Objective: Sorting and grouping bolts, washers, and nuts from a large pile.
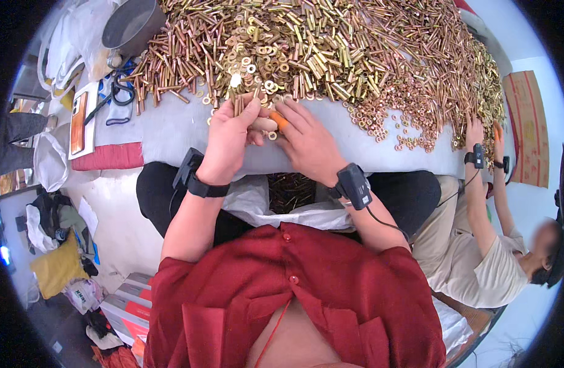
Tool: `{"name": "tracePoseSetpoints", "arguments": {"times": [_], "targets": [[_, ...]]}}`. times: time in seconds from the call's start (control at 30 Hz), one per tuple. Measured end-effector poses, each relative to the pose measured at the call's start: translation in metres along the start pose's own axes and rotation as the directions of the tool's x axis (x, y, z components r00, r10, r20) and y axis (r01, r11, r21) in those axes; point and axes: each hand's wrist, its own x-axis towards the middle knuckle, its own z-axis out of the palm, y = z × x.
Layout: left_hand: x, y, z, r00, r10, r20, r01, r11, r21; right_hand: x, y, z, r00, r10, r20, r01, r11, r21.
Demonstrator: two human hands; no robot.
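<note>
My left hand (pixel 230 132) is closed around a few brass-coloured metal sleeves (pixel 238 105), which stand upright between thumb and fingers. Close beside it, my right hand (pixel 309 141) has an orange cover (pixel 278 119) on one finger. That finger and the thumb are drawn together by a small ring-shaped washer (pixel 272 136), while the other fingers reach forward to the edge of the heap. Loose washers (pixel 248 61) lie just beyond both hands. Behind and around them spreads a large heap of the same sleeves (pixel 331 55).
Smaller nuts or rings (pixel 410 122) are scattered at the right. A grey metal bowl (pixel 133 26), scissors with dark handles (pixel 119 92) and an orange phone (pixel 79 122) are at the left. A co-worker's hands (pixel 475 132) work at the far right. A white sack (pixel 251 205) with metal pieces is below the table edge.
</note>
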Motion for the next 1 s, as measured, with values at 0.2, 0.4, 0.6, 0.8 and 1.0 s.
{"name": "tracePoseSetpoints", "arguments": {"times": [0.2, 0.4, 0.6, 0.8, 1.0], "targets": [[0.001, 0.005, 0.013, 0.996, -0.055, 0.072, 0.063, 0.992, -0.11, -0.034, 0.018, -0.025, 0.991, 0.112, -0.069, -0.116, 0.992, -0.049], [-0.003, -0.009, 0.018, 0.965, -0.172, 0.197, 0.173, 0.985, 0.014, -0.044, 0.031, -0.043, 0.866, 0.306, -0.395, -0.358, 0.932, -0.062], [-0.014, -0.018, 0.031, 0.968, -0.15, 0.202, 0.121, 0.982, 0.148, -0.023, 0.025, -0.027, 0.859, 0.386, -0.335, -0.388, 0.919, 0.064], [-0.011, -0.015, 0.029, 0.97, -0.182, 0.16, 0.146, 0.966, 0.214, -0.028, 0.024, -0.021, 0.913, 0.281, -0.296, -0.309, 0.95, -0.051], [-0.009, -0.017, 0.03, 0.974, -0.138, 0.177, 0.104, 0.977, 0.188, -0.051, 0.028, -0.035, 0.79, 0.488, -0.372, -0.465, 0.872, 0.157]]}}
